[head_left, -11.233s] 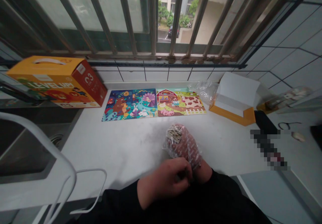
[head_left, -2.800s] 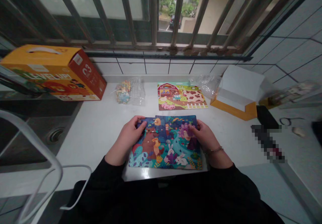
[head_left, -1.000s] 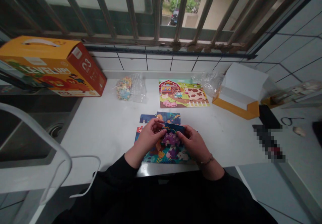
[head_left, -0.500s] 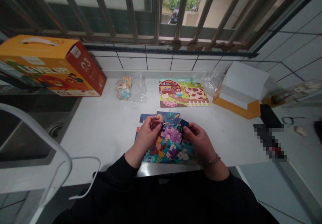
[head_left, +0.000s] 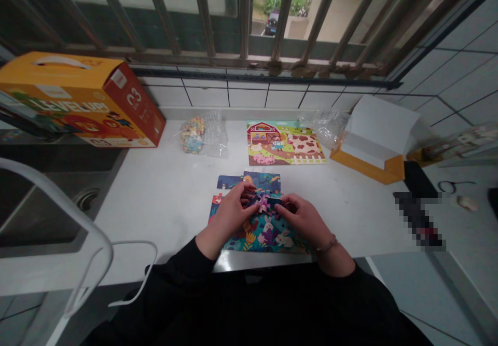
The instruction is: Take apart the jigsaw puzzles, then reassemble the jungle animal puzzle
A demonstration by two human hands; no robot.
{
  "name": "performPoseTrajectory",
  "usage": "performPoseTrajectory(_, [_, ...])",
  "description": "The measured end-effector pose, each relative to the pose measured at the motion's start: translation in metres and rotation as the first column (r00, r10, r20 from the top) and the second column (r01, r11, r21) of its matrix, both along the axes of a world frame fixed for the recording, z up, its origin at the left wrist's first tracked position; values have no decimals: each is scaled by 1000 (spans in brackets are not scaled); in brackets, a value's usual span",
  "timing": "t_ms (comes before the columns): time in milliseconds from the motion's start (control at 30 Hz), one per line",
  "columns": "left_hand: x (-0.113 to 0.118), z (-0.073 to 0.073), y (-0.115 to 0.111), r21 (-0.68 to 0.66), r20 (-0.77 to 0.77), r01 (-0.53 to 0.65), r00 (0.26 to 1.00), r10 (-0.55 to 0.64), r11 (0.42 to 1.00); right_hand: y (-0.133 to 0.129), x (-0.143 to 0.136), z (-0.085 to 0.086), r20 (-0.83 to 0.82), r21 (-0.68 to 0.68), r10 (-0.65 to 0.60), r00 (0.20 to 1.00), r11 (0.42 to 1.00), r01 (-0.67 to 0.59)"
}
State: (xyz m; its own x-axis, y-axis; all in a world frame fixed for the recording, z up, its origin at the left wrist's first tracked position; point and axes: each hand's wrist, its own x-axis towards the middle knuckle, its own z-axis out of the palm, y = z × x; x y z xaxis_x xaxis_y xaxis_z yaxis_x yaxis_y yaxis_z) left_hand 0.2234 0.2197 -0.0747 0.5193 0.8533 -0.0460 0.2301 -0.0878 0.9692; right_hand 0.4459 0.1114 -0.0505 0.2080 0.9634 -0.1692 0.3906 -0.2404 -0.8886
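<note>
A: Left hand [head_left: 229, 212]?
B: Mine, fingers pinched on a clump of puzzle pieces [head_left: 263, 202] lifted just above the forest puzzle [head_left: 260, 232].
A: And the right hand [head_left: 301, 217]?
B: Pinching the same clump from the other side; hands nearly touching.
A: Room?
B: Puzzle sits at the counter [head_left: 163, 201] front edge; bare counter left, farm puzzle [head_left: 286, 150] behind

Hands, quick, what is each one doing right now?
Left hand: closed on puzzle pieces lifted over the forest puzzle.
Right hand: closed on the same puzzle pieces from the other side.
</note>
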Motion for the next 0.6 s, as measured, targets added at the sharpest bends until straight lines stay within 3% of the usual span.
performPoseTrajectory(100, [0,1,-2,0,15,9,1000,-9,1000,-3,-3,0,259,70,30,965,996,-50])
performPoseTrajectory(167, [0,0,-3,-44,81,22,997,-18,999,-5,-5,0,312,109,-4,950,994,-32])
performPoseTrajectory(300, [2,1,-5,-89,207,39,978,-19,995,-8,-6,-2,303,114,-39,952,993,4])
performPoseTrajectory(433, [2,4,-6,-98,258,-16,965,41,995,-8,-3,-5,276,106,-38,960,994,8])
performPoseTrajectory(600, [1,6,-4,-97,229,-100,966,120,990,-7,-1,-1,292,146,-31,956,989,-13])
